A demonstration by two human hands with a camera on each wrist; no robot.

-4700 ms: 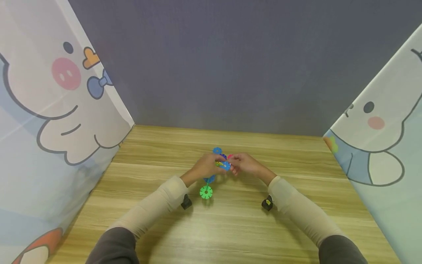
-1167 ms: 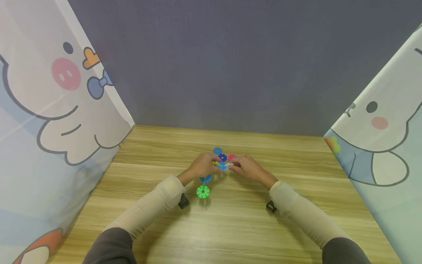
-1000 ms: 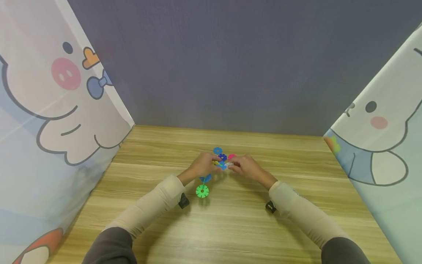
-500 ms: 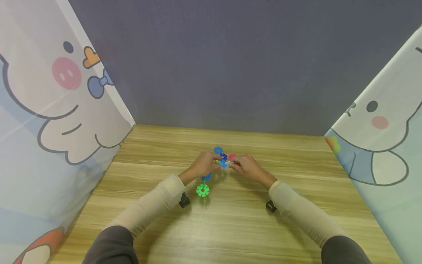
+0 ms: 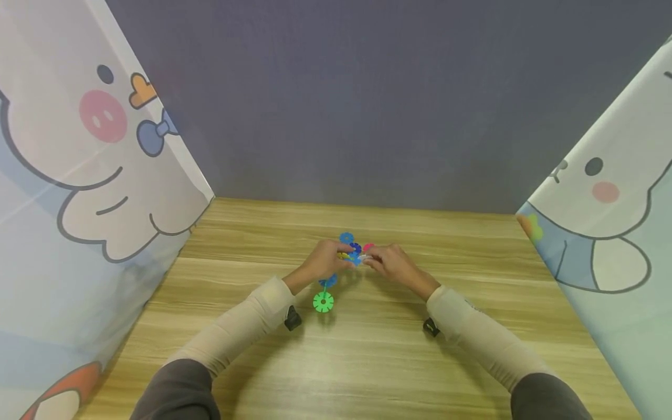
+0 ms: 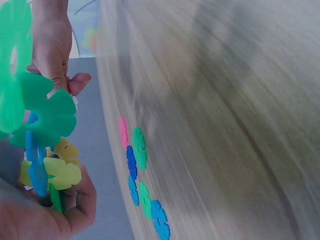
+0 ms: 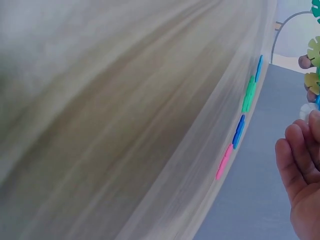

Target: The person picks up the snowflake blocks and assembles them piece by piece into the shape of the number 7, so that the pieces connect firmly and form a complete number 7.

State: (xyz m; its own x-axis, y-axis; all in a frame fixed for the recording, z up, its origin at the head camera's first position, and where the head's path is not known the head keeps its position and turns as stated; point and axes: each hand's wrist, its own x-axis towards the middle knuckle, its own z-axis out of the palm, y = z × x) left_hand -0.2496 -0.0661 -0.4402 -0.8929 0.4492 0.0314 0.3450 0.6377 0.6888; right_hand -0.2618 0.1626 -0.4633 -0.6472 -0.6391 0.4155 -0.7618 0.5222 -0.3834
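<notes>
Above the table, my left hand grips a joined chain of notched plastic snowflake discs. In the left wrist view that chain shows green discs, a blue disc, a yellow-green disc and an orange-yellow disc. Its green end disc hangs toward me in the head view. Just right of the chain, my right hand pinches a white snowflake disc. This white disc meets the chain's blue disc; whether their slots are joined I cannot tell.
Loose discs lie flat on the wooden table beyond the hands: pink, dark blue and light blue. Green discs lie among them. A grey panel rises behind, with cartoon-printed panels at both sides.
Compared with several seconds ago, my right hand has shifted slightly right and the white disc shows between the hands. The chain's green end moved slightly left. Over the last second little differs.
</notes>
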